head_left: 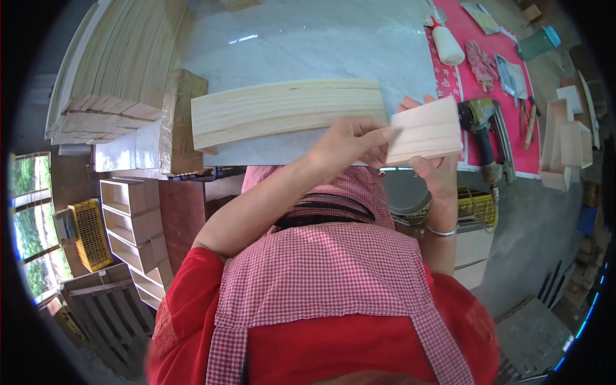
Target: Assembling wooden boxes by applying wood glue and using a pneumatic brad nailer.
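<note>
Your right hand [441,178]: palm mostly hidden behind the small board [426,131] you hold. Stack of boards [122,70] and pale block [240,4]: both cut off by top edge. Underside of long board [285,110]: hidden from view.

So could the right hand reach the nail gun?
Probably yes: the nail gun lies close by, nothing visibly blocking it, though the right hand would need to release the small board.
</note>
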The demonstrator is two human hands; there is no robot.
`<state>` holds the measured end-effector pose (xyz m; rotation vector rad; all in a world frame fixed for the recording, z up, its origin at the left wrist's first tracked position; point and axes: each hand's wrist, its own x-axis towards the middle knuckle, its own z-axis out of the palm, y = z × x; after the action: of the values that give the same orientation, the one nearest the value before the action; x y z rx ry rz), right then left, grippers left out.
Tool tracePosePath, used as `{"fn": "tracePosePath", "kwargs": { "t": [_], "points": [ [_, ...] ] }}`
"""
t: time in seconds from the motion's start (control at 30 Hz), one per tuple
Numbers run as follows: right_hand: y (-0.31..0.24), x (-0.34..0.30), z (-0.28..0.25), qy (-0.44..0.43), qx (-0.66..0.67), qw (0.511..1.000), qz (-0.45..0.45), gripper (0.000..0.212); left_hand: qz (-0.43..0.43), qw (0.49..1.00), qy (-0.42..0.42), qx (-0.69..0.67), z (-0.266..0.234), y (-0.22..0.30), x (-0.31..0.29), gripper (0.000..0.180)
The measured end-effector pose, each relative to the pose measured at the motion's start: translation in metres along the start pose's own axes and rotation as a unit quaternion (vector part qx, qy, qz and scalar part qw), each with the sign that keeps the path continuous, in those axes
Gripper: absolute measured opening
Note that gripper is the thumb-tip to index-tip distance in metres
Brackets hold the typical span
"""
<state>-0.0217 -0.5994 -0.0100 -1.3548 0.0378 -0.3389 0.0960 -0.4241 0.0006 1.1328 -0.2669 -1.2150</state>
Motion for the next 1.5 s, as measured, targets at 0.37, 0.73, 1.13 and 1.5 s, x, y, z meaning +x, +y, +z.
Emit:
{"fn": "tracePosePath", "kwargs": {
  "t": [0.37, 0.73, 1.13, 1.5],
  "points": [
    [0.008, -0.019, -0.03, 0.004, -0.173, 0.985, 0.007, 0.102, 0.133, 0.547, 0.123, 0.817, -0.017, 0.031, 0.065, 0.092],
    [0.031, 0.024, -0.007, -0.063, -0.144, 0.987, 0.016, 0.1, 0.292, 0.659, 0.033, 0.693, -0.003, 0.084, 0.007, 0.084],
    [0.043, 0.04, 0.008, -0.094, -0.125, 0.988, -0.006, 0.095, 0.284, 0.661, 0.023, 0.695, -0.004, 0.081, 0.007, 0.082],
    [0.052, 0.041, 0.005, -0.097, -0.141, 0.985, -0.03, 0.097, 0.271, 0.668, 0.031, 0.693, -0.003, 0.08, 0.012, 0.084]
  ]
}}
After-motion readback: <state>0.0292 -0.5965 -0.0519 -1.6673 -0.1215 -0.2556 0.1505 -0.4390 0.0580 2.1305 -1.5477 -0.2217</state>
